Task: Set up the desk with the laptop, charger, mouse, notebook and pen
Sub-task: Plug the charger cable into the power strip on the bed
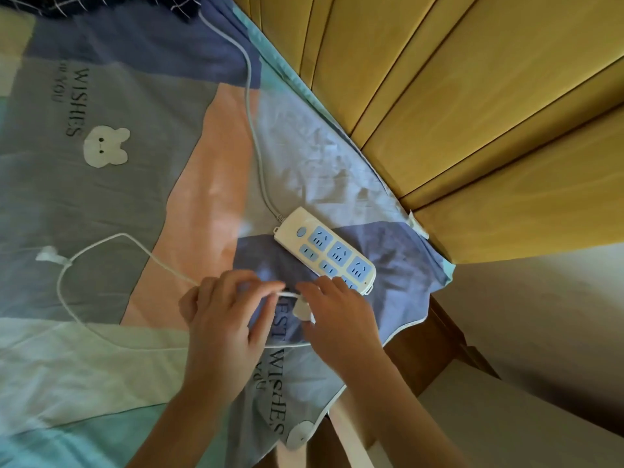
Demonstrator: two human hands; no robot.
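Both hands, left hand [219,319] and right hand [337,315], are pinching the white charger cable [101,244], maybe its plug, beside the power strip [324,249].

Creased matt cloth sheet [101,197], glossy, probably plastic power strip [324,249], smooth wooden headboard [472,96]

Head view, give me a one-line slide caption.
Both hands handle a white cable beside a power strip on a bedsheet.

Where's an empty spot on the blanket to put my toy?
Free: the grey patch around the bear print, above the white cable, and the pale green patch below its loop. Crowded: by the power strip, where the left hand and right hand work.
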